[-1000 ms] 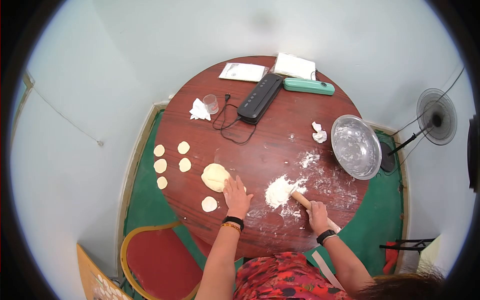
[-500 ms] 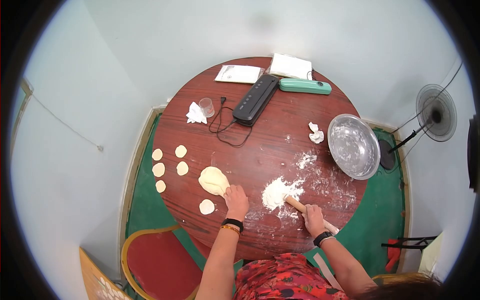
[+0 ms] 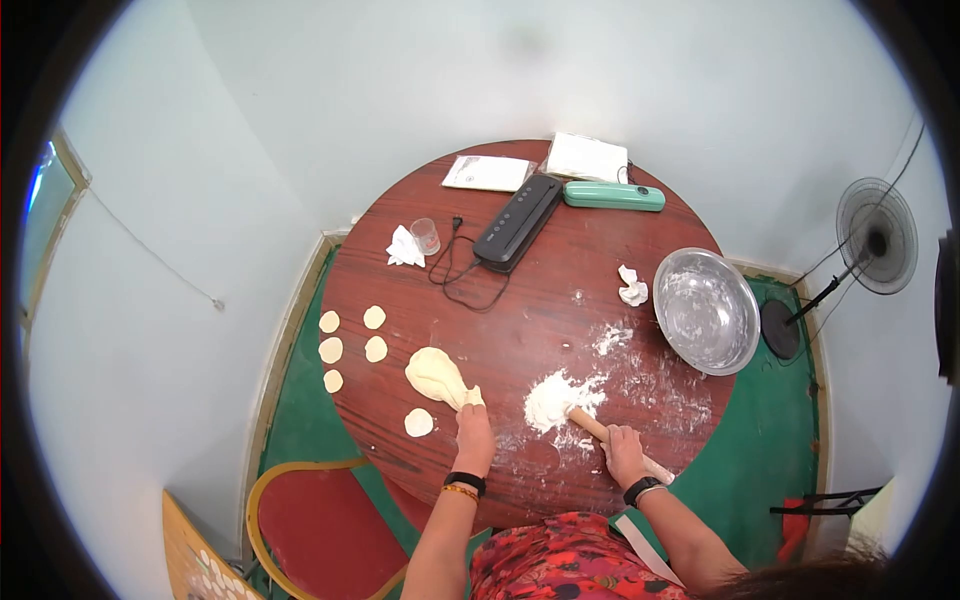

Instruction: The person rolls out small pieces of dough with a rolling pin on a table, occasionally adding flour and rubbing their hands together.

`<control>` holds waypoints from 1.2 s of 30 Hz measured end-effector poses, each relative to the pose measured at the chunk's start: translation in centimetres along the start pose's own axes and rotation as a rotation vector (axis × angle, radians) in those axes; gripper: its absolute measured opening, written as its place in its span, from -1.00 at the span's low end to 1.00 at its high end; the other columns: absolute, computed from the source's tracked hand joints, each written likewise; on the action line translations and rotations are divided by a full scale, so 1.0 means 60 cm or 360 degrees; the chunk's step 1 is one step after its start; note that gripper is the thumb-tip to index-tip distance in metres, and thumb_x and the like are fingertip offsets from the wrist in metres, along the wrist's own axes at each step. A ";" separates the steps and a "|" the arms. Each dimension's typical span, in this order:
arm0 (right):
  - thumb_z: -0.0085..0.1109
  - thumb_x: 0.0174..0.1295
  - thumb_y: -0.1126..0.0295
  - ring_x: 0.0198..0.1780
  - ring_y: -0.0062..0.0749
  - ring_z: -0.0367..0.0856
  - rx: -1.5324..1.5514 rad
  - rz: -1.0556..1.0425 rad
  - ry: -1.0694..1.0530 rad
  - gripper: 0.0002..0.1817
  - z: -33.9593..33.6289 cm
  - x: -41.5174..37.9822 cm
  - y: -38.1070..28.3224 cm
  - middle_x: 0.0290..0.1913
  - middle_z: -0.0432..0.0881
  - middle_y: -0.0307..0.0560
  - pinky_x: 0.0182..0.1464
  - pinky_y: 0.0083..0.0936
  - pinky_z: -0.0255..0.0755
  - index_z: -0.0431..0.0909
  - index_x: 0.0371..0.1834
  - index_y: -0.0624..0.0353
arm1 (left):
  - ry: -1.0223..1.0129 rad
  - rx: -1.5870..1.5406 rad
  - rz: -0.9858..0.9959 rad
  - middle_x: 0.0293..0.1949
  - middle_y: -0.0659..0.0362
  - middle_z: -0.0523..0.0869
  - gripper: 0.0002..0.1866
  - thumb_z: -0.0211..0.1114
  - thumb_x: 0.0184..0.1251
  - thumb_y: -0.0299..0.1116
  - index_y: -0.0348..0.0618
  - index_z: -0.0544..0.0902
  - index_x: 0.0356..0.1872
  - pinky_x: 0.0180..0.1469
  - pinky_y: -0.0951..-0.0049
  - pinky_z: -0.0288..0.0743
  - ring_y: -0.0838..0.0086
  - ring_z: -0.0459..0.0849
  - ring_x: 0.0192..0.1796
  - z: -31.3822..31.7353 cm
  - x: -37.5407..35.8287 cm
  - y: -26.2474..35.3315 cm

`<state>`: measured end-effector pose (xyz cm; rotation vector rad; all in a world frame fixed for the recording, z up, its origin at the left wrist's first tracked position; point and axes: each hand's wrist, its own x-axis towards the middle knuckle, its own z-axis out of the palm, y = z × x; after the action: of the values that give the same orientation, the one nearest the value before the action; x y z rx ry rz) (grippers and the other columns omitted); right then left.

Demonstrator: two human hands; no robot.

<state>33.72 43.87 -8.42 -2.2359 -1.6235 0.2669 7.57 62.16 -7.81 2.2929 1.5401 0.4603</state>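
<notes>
Left of centre in the frame, the left hand (image 3: pixel 475 442) has its grip pinching the narrow, drawn-out end of a dough lump (image 3: pixel 434 372) on the round counter (image 3: pixel 520 345). Toward the lower right, the right hand's (image 3: pixel 626 456) grip wraps around a rolling pin (image 3: pixel 588 423), whose upper-left tip meets a flour heap (image 3: pixel 552 401). Six flat dough rounds (image 3: pixel 418 422) lie at the counter's left; a metal bowl (image 3: pixel 706 312) stands at its right.
</notes>
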 end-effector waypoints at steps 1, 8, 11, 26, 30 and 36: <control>0.27 0.18 0.41 -0.04 0.10 0.49 -0.0002 -0.0014 0.0003 -0.60 0.001 -0.001 0.003 -0.07 0.52 0.10 -0.01 -0.09 0.46 0.45 0.09 0.18 | 0.0089 -0.0070 -0.0061 -0.11 -0.12 0.53 -0.76 0.28 0.08 -0.62 -0.33 0.55 -0.18 0.05 0.10 0.46 -0.03 0.48 0.03 0.004 -0.005 -0.001; 0.27 0.18 0.37 -0.03 0.08 0.49 -0.0007 -0.0069 -0.0041 -0.57 0.008 -0.002 0.014 -0.07 0.51 0.09 -0.02 -0.09 0.48 0.44 0.10 0.20 | 0.0396 -0.0529 -0.0337 -0.11 -0.13 0.56 -0.61 0.46 -0.01 -0.51 -0.35 0.60 -0.10 0.12 0.17 0.44 -0.02 0.53 0.04 -0.002 -0.039 0.011; 0.27 0.18 0.38 -0.04 0.10 0.48 0.0037 -0.0077 -0.0029 -0.57 0.006 -0.004 0.015 -0.08 0.51 0.12 0.00 -0.07 0.44 0.43 0.10 0.20 | 0.0514 -0.0559 -0.0499 -0.22 -0.12 0.67 -0.68 0.49 -0.03 -0.48 -0.35 0.68 -0.20 0.04 0.20 0.51 0.02 0.63 -0.08 0.008 -0.038 -0.001; 0.28 0.19 0.29 0.12 0.02 0.43 -0.0064 -0.0032 0.0045 -0.45 -0.016 -0.010 -0.005 0.10 0.45 0.06 0.11 -0.06 0.37 0.39 0.25 0.15 | 0.0502 -0.2175 -0.1476 -0.32 0.17 0.65 -0.77 0.39 0.15 -0.59 -0.31 0.61 -0.16 -0.39 0.61 0.54 0.53 0.62 -0.39 0.040 -0.057 -0.018; 0.31 0.14 0.30 0.20 0.01 0.37 -0.0062 -0.0117 0.0132 -0.38 -0.029 -0.003 -0.040 0.21 0.39 0.05 0.20 -0.04 0.28 0.36 0.30 0.11 | 0.0511 -0.2191 -0.1557 -0.25 0.16 0.67 -0.80 0.44 0.25 -0.46 -0.30 0.63 -0.18 -0.28 0.57 0.58 0.49 0.64 -0.33 0.021 -0.066 -0.006; 0.30 0.13 0.31 0.21 0.06 0.36 0.0023 -0.0119 0.0094 -0.40 -0.022 0.015 -0.075 0.21 0.38 0.12 0.21 0.00 0.28 0.37 0.27 0.14 | 0.0704 -0.2389 -0.1696 -0.24 0.10 0.67 -0.86 0.37 0.16 -0.55 -0.32 0.64 -0.25 -0.25 0.44 0.63 0.36 0.67 -0.25 0.000 -0.079 0.017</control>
<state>30.52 45.69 -5.38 -2.1466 -1.6650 0.1903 6.69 57.37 -7.71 0.1956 1.4280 1.2078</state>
